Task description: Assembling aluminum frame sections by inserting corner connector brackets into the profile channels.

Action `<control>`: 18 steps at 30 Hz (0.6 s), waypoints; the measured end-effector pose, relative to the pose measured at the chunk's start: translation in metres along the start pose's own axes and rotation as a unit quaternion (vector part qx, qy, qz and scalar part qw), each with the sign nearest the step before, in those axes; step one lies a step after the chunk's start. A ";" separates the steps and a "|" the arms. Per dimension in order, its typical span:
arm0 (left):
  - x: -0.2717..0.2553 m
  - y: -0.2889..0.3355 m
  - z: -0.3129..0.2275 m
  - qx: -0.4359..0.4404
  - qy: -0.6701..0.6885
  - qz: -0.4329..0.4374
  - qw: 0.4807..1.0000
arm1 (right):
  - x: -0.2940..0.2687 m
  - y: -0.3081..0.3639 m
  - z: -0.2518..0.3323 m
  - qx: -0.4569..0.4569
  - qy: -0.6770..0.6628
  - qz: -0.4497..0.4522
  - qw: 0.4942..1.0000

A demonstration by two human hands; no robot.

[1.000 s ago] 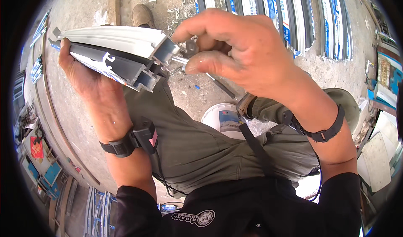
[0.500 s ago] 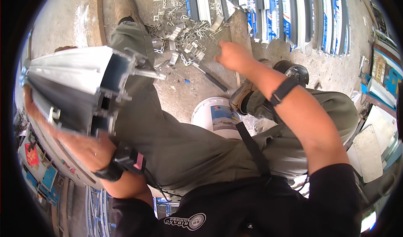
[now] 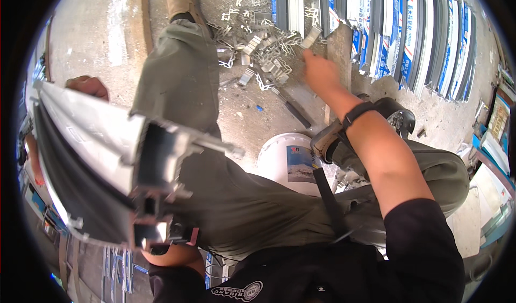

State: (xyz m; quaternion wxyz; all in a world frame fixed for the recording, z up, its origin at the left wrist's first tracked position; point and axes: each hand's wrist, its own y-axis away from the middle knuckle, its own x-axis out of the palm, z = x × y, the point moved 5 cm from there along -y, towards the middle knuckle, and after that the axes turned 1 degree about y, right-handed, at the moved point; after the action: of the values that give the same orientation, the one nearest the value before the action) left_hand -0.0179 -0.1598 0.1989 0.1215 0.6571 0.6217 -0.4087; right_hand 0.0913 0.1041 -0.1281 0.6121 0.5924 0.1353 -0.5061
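A large multi-chambered aluminium profile [image 3: 86,125] lies across the left side, its cut end facing me above my left thigh. My left forearm passes beneath it, and the profile hides most of my left hand [image 3: 33,160]; only some skin shows beside its far left edge, where the hand supports it. Another fist [image 3: 88,86] rests at the profile's upper edge; whose it is I cannot tell. My right hand [image 3: 322,72] is stretched out over the floor, index finger extended and the others loosely curled. Its fingertip is just short of a small metal bracket [image 3: 312,37]; nothing visible is held.
Small metal brackets and offcuts [image 3: 263,53] are heaped on the floor, with a black-handled tool [image 3: 293,109] beside them. A white bucket [image 3: 271,158] stands between my legs. Blue-wrapped profiles [image 3: 398,29] lie in rows at the far right, near a wooden board [image 3: 338,50].
My right hand has moved forward, closer to the metal bracket. The profile's near end has swung toward me and lower, covering my left hand. The whole view has shifted slightly.
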 end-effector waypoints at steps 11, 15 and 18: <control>0.022 -0.046 0.048 -0.294 0.643 -0.051 0.705 | -0.189 0.072 0.045 -0.067 -0.437 -0.216 0.871; 0.019 -0.044 0.052 -0.289 0.645 -0.110 0.699 | -0.251 0.130 0.085 -0.175 -0.713 -0.192 0.651; 0.020 -0.043 0.045 -0.274 0.656 -0.124 0.693 | -0.252 0.178 0.108 -0.239 -0.739 -0.166 0.608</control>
State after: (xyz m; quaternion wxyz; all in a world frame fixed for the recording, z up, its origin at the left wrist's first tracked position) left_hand -0.0766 -0.1667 0.1714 -0.1946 0.6128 0.7035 0.3029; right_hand 0.0695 0.0881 0.1977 0.5299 -0.1826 -0.1506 -0.8144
